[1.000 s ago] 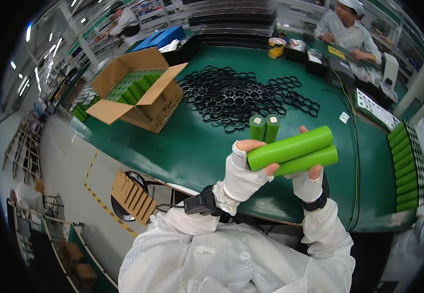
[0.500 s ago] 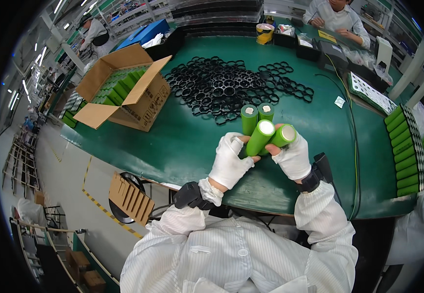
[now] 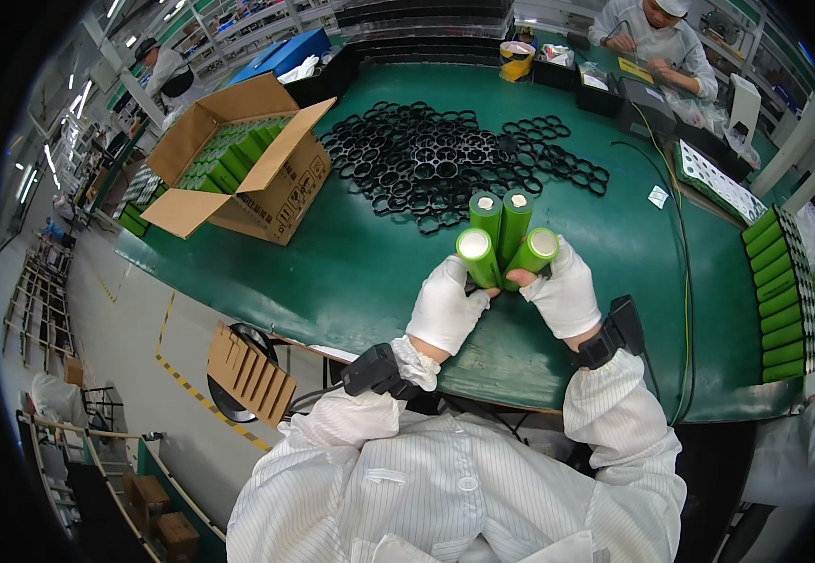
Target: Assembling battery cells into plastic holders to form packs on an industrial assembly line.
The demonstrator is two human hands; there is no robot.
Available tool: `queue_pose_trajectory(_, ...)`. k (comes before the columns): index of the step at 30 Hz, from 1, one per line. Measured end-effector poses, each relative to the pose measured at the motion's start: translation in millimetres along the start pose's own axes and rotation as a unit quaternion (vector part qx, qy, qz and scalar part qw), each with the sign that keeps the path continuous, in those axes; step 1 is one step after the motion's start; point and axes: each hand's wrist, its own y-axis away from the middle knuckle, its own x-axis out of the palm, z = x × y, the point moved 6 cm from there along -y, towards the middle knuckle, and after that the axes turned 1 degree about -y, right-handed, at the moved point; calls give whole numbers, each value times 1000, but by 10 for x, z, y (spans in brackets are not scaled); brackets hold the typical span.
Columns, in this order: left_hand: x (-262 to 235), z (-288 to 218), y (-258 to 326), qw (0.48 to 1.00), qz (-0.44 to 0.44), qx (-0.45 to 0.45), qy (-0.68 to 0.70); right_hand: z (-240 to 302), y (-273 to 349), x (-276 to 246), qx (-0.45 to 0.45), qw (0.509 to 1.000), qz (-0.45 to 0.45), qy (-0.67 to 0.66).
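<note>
While both hands are at the near side of the cluster, each grips one green cylinder. The left hand, in a white fingerless glove, is closed round the left front cylinder; the right hand, gloved alike, pinches the right front cylinder, thumb on its near side. Both lean, tops apart, pale round end faces up.

Change: half a second ago the left front cylinder's top overlapped the middle of the group; now it has swung out to the left, and the right one stands steeper. Meaning, as judged: the held pair is being squared up to the rear left cylinder and rear right cylinder, which stand upright side by side on the green bench with small silvery tabs up. Whether front and rear touch low down: cannot tell, glove and overlap hide it.

Beyond: a heap of black ring frames lies just past the rear pair, limiting room on that side. Left: open carton of similar cylinders, one flap toward the heap. Right: a dark cable crosses the bench beyond the right forearm, likely a minor snag; farther, stacked green cylinders. Far right corner: a co-worker, seated.
</note>
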Motion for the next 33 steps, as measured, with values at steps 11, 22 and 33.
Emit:
queue_pose_trajectory(11, 21, -159, -48, 991, -38, 53, -120, -156, -7, 105, 78, 996, 29, 17)
queue_pose_trajectory(22, -20, -39, -129, 997, -68, 35, -13, -159, 85, 132, 53, 992, 21, 113)
queue_pose_trajectory(33, 22, 179, -378, 976, 160, 8, 147, -303, -38, 78, 188, 979, 51, -56)
